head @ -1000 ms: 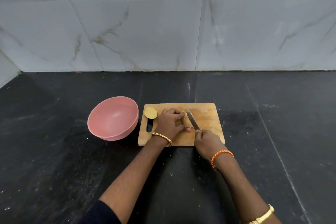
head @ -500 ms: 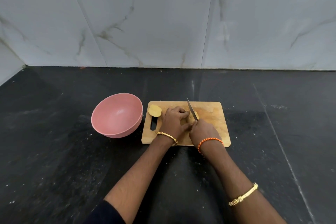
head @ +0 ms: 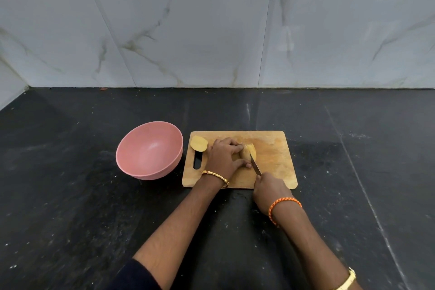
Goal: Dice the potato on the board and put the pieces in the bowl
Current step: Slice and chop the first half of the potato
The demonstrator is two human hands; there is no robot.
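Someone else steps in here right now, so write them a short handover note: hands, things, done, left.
Left hand pins a potato piece on the board.
Right hand has its grip on the knife, blade at that piece.
A second potato piece lies at the board's left end, uncut.
Pink bowl, left of the board, is empty.
Done: potato split.
Left: dice both pieces, fill the bowl.

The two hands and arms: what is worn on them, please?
The left hand has a thin gold bangle at the wrist and a dark navy sleeve near the elbow. The right hand has an orange braided thread band at the wrist and a gold bracelet further up the forearm. Both forearms are bare.
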